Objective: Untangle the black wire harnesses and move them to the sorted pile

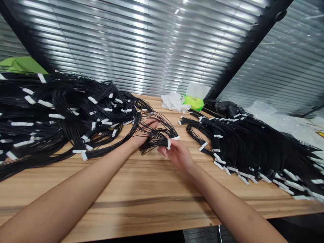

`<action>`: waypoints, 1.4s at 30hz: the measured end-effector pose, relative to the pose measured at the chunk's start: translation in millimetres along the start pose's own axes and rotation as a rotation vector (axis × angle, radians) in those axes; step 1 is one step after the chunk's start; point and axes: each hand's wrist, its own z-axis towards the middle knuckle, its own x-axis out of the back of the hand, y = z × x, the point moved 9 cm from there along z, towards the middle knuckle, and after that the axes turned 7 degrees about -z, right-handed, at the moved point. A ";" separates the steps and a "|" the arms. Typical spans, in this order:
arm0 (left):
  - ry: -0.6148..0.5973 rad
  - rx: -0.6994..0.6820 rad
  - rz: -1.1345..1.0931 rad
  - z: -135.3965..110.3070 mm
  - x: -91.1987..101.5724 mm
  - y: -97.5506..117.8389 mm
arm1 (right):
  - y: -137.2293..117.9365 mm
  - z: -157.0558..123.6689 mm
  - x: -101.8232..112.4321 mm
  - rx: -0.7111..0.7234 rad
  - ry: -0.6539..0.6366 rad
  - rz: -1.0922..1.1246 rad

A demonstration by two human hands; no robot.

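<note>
My right hand (179, 155) is closed on one end of a bundle of thin black wires (158, 136), with its fingers at the white connectors (169, 144). The wires bend back in a loop toward the left. There my left hand (144, 132) grips the same bundle, with loose strands crossing over it and hiding most of its fingers. Next to the left forearm lies a large heap of black wires (63, 108) with white connectors scattered through it. The bundle between my hands is raised a little above the wooden table (141, 189).
On the right is a second pile of black wires (253, 145), its white connectors mostly lined up along the edges. A green tissue pack (193, 102) and crumpled white tissue (174, 102) sit at the back. Behind the table hang metal blinds (141, 44). Clear plastic (263, 109) lies far right.
</note>
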 end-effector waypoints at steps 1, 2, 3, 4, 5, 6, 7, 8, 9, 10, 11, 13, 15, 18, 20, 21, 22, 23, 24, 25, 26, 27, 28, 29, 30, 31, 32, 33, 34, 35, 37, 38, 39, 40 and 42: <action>-0.015 0.028 -0.006 -0.8 -2.3 -1.2 | 0.1 -0.2 0.2 0.002 0.003 -0.004; -0.033 0.063 -0.014 -1.8 -5.0 -2.7 | 0.3 -0.3 0.5 0.003 0.007 -0.011; -0.055 0.099 -0.029 -3.1 -8.0 -4.3 | 0.5 -0.4 0.8 0.004 0.009 -0.019; -0.081 0.133 -0.048 -4.6 -11.4 -5.5 | 0.8 -0.5 0.9 0.005 0.010 -0.029; -0.122 0.161 -0.068 -6.2 -15.8 -6.1 | 1.1 -0.5 0.8 0.009 0.008 -0.040; -0.166 0.180 -0.087 -7.8 -20.4 -5.8 | 1.5 -0.6 0.5 0.014 0.002 -0.051; -0.195 0.189 -0.107 -8.9 -23.7 -4.6 | 2.1 -0.6 0.1 0.020 -0.007 -0.064; -0.205 0.194 -0.126 -9.7 -25.2 -3.3 | 2.8 -0.7 -0.3 0.029 -0.017 -0.079; -0.202 0.201 -0.147 -10.0 -25.5 -2.3 | 3.8 -0.9 -0.3 0.037 -0.026 -0.098; -0.185 0.211 -0.170 -10.2 -24.9 -1.7 | 5.2 -1.2 0.1 0.042 -0.032 -0.122; -0.167 0.224 -0.190 -10.3 -24.2 -1.5 | 7.0 -1.5 0.8 0.044 -0.034 -0.148; -0.136 0.249 -0.217 -10.5 -23.1 -1.7 | 10.6 -2.4 2.8 0.041 -0.034 -0.195; -0.095 0.256 -0.234 -10.0 -20.7 -1.4 | 12.4 -3.6 4.5 0.045 -0.030 -0.228; -0.001 0.260 -0.290 -8.3 -12.9 -4.2 | 11.5 -5.2 6.8 0.065 -0.012 -0.261; 0.041 0.249 -0.338 -6.6 -8.5 -7.0 | 9.7 -5.8 8.4 0.076 0.007 -0.284; 0.048 0.233 -0.353 -5.5 -7.1 -7.7 | 8.5 -5.9 8.7 0.083 0.012 -0.294; 0.044 0.215 -0.356 -4.3 -6.3 -7.8 | 7.3 -5.8 8.8 0.090 0.014 -0.304; 0.033 0.196 -0.351 -3.3 -6.0 -7.6 | 6.1 -5.8 9.2 0.097 0.019 -0.314; 0.018 0.185 -0.342 -2.6 -6.3 -7.7 | 5.1 -5.7 9.7 0.103 0.023 -0.325; -0.001 0.181 -0.332 -2.2 -7.1 -7.9 | 4.4 -5.7 10.2 0.109 0.027 -0.338; -0.024 0.182 -0.323 -2.0 -8.6 -8.4 | 3.8 -5.9 10.9 0.115 0.031 -0.351; -0.049 0.181 -0.314 -2.0 -10.4 -8.4 | 3.2 -6.3 11.8 0.124 0.036 -0.363; -0.072 0.177 -0.304 -2.1 -12.2 -8.2 | 2.5 -7.0 12.2 0.134 0.037 -0.374; -0.098 0.174 -0.287 -2.2 -14.4 -8.1 | 2.3 -7.9 11.9 0.140 0.031 -0.386; -0.120 0.177 -0.261 -2.5 -16.7 -8.8 | 2.2 -9.0 11.2 0.143 0.023 -0.402; -0.140 0.188 -0.232 -2.8 -18.8 -10.5 | 2.2 -10.2 10.1 0.142 0.014 -0.423; -0.153 0.207 -0.205 -3.2 -20.4 -13.0 | 2.2 -11.4 8.7 0.139 0.005 -0.446; -0.159 0.230 -0.184 -3.7 -21.5 -15.9 | 2.2 -12.5 7.2 0.134 -0.004 -0.468; -0.155 0.251 -0.172 -4.1 -21.7 -18.6 | 1.8 -13.3 5.9 0.132 -0.008 -0.486; -0.140 0.261 -0.169 -4.3 -20.8 -20.1 | 0.7 -13.8 5.1 0.137 -0.007 -0.500; -0.110 0.232 -0.173 -4.1 -18.3 -17.6 | -2.2 -13.9 5.1 0.160 0.009 -0.529; -0.102 0.193 -0.166 -3.9 -17.3 -13.5 | -4.2 -13.5 6.5 0.180 0.029 -0.546; -0.096 0.142 -0.152 -3.8 -16.4 -7.8 | -6.1 -13.1 8.6 0.200 0.053 -0.564; -0.093 0.091 -0.132 -4.1 -15.6 -1.8 | -7.7 -12.6 11.7 0.218 0.084 -0.580; -0.092 0.024 -0.079 -5.4 -15.1 7.5 | -10.4 -12.1 19.7 0.247 0.161 -0.595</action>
